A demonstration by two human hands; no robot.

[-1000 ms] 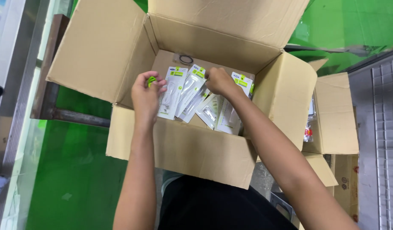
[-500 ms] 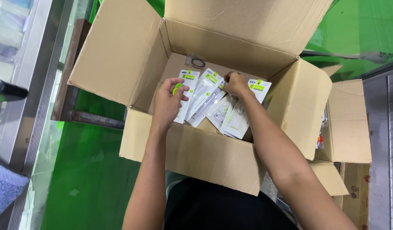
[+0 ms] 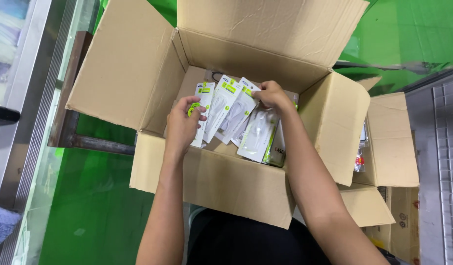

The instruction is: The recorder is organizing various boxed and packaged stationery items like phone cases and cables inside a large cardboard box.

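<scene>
White-and-green packets (image 3: 226, 110) are sitting fanned inside the open cardboard box (image 3: 226, 181), w/ both hands working on them. Left hand (image 3: 182, 125) is gripping the leftmost packet, fingers curled round its edge; right hand (image 3: 270, 95) is pinching the tops of the middle ones. Looks like sorting/gathering step; next move prob. needs a firm hold so the fan isn't slipping. Box is resting over a green floor (image 3: 94, 196), a second carton (image 3: 391, 142) just beside at right.

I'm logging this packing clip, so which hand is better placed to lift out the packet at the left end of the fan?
Probably the left hand: its fingers already wrap the leftmost white packet in the cardboard box. The right hand pinches packets further right.
</scene>
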